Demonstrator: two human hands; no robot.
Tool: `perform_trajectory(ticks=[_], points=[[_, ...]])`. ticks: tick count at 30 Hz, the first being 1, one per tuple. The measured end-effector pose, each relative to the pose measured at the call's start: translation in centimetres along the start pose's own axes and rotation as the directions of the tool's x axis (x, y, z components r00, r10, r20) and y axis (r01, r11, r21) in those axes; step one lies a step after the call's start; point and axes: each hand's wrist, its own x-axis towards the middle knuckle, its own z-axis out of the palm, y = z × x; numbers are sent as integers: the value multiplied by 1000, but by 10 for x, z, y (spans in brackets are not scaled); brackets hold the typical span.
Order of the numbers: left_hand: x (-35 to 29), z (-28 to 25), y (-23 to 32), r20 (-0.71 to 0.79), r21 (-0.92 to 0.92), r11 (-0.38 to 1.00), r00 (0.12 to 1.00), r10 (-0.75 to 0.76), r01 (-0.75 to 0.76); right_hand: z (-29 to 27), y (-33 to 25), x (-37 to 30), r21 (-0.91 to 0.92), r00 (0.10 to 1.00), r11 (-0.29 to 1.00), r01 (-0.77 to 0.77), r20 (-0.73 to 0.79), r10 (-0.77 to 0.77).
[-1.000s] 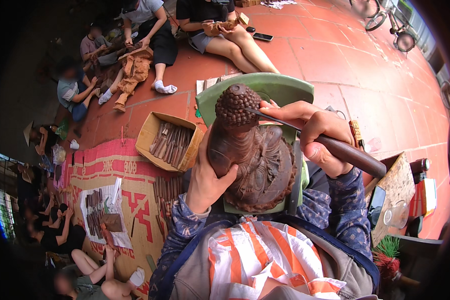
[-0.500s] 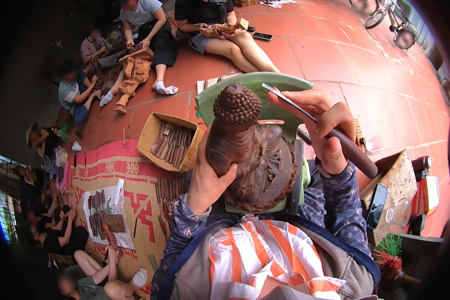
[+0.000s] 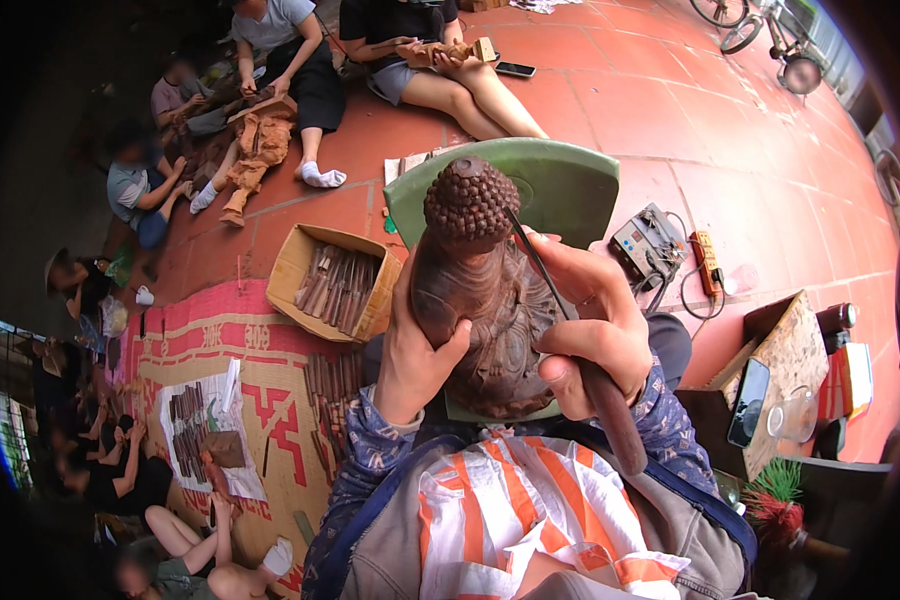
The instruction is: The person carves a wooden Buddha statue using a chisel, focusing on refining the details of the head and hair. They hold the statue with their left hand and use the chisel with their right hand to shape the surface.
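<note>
A dark brown carved wooden Buddha statue [image 3: 470, 285] with a knobbly head sits upright in front of me, against a green plastic chair [image 3: 560, 180]. My left hand [image 3: 420, 350] is closed around its left side, the thumb lying across the front. In my right hand [image 3: 600, 325] is a carving chisel [image 3: 610, 415] with a thick round wooden handle. Its thin metal blade slants up to the statue's head, with the tip at the edge of the curls. The right fingers lie close against the statue's body and hide part of it.
A cardboard box [image 3: 295, 313] of chisels stands at left, beside a patterned mat [image 3: 285, 385] with more tools. At right are a control box [image 3: 650, 245], a power strip [image 3: 707, 262] and a wooden box [image 3: 800, 350] bearing a phone [image 3: 749, 402]. Other people sit at upper left.
My right hand has come down and left with the chisel, bringing its blade from the air to the statue's head. My left hand keeps its hold.
</note>
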Motion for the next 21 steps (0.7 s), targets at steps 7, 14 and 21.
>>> perform_trajectory(ticks=[7,14,21], points=[[7,2,-9,56,-141,990,998,37,-29,24,-4,4,-283,999,958,50,14,-48],[5,3,-8,31,-90,995,999,36,-33,25,-9,6,-321,1000,947,27,3,-27],[3,4,-6,-17,-66,997,999,34,-35,29,-11,5,-354,999,935,-6,-33,-5]])
